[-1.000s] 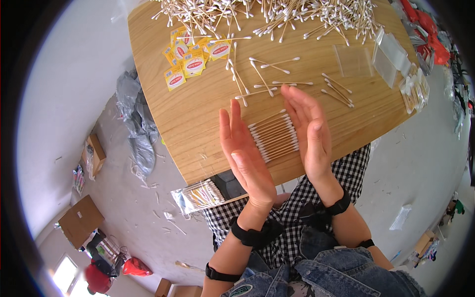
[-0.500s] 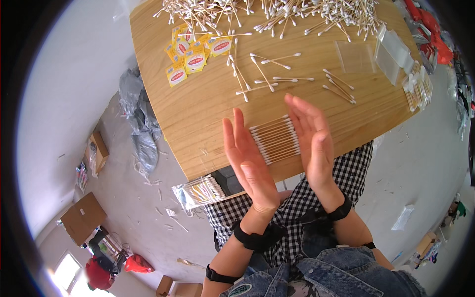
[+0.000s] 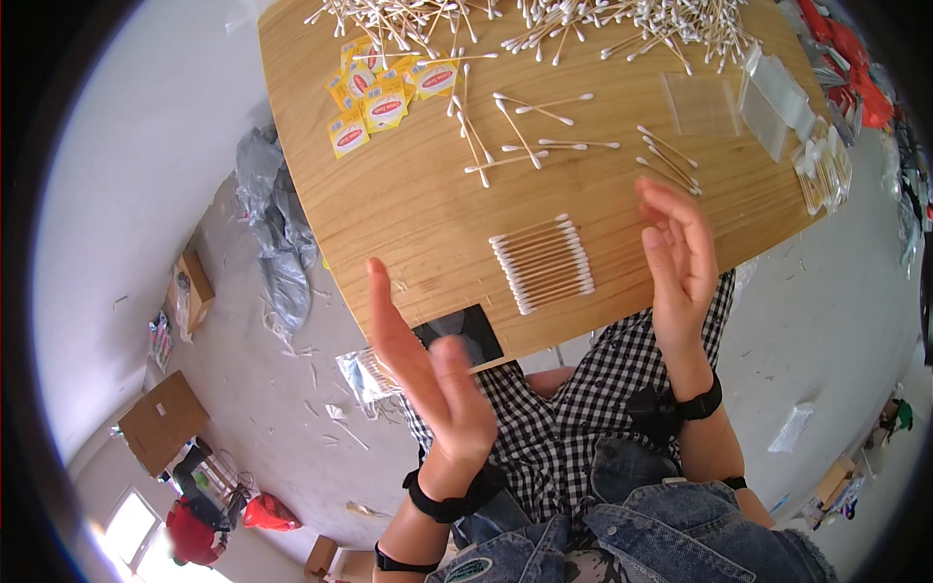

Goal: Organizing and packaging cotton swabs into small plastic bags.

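Observation:
A neat row of cotton swabs [image 3: 541,264] lies side by side near the front edge of the wooden table [image 3: 389,214]. Neither hand touches it. To its left, my left hand [image 3: 423,364] is raised with fingers stretched and holds nothing. Below and partly behind that hand are a dark flat pad [image 3: 462,335] on the table and a clear bag of swabs [image 3: 362,374] at the edge. On the right, my right hand [image 3: 682,257] hovers at the table edge, fingers loosely curved and apart, with nothing in it. Several loose swabs [image 3: 515,131] lie beyond the row.
A big heap of swabs [image 3: 622,29] covers the far edge. Yellow printed cards [image 3: 384,102] lie at the far left. Clear plastic sleeves [image 3: 768,102] and filled swab packets [image 3: 823,175] sit at the right edge. Grey plastic [image 3: 267,204] lies on the floor at left.
My hands have moved apart from the two ends of the swab row, the left one leftward and nearer me, the right one to the right. The row stays lined up on the table.

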The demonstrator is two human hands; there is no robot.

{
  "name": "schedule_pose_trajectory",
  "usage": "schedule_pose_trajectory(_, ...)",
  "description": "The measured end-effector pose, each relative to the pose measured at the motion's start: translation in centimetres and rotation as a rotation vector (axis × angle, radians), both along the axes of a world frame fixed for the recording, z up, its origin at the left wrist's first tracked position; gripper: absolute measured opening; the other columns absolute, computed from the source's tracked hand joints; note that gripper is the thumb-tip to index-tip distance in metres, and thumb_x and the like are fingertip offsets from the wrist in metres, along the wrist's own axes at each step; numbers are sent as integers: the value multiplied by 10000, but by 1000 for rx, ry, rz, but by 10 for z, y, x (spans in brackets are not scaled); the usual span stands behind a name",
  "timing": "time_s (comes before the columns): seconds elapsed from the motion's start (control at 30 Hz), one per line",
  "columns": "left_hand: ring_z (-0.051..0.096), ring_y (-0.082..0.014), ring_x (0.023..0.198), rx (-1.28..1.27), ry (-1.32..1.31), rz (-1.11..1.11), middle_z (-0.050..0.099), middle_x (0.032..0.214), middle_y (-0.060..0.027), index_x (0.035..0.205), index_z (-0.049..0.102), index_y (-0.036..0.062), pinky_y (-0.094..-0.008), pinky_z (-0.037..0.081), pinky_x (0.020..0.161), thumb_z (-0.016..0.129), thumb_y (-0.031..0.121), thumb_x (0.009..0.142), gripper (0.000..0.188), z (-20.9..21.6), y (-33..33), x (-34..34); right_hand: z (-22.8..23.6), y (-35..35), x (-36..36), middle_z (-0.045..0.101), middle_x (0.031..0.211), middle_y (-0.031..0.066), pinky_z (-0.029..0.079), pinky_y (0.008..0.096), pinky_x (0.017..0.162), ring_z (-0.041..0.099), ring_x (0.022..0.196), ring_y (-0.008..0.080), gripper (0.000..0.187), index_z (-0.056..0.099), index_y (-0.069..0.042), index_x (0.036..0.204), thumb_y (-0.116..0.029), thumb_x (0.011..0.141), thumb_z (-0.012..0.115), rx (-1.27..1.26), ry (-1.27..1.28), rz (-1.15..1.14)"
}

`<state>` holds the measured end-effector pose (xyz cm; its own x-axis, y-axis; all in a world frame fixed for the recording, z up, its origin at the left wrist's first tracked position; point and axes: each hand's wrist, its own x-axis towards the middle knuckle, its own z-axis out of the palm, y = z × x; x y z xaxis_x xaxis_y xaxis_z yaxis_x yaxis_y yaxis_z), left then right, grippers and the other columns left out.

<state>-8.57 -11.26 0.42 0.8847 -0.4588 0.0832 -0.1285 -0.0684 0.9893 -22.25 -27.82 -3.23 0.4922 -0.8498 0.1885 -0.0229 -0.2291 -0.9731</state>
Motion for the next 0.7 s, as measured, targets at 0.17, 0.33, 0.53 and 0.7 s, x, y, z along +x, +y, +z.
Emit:
schedule_pose_trajectory(0.17,182,-391,1513,736,-537,-694,256,1597,-256,1511,305,-67,-530,167,1209,731,425,819,950,5,-12,-30,-2,4,5,651,1188,118,505,308,857,620,1056,223,251,686,-34,986,131,867,539,-191,141,-11)
schedule_pose_trajectory(0.33,227,-357,1506,794,-694,-789,283,1591,-241,1496,331,-72,-497,198,1210,639,625,813,1024,-8,-27,-49,-3,7,8,660,1150,120,510,312,851,638,1015,229,229,686,-29,961,127,867,547,-191,173,8)
schedule_pose_trajectory(0.53,248,-335,1501,899,-770,-810,293,1592,-224,1495,344,-62,-458,232,1208,582,720,764,1096,-21,-25,-53,-2,7,10,666,1125,116,513,330,864,642,1014,244,177,693,-33,956,88,866,600,-225,201,1)
schedule_pose_trajectory(0.7,252,-334,1500,890,-796,-799,292,1592,-223,1494,342,-61,-454,248,1203,597,720,746,1111,-25,-21,-58,2,5,10,665,1117,114,510,338,878,639,1019,245,151,698,-34,970,52,859,642,-270,244,14)
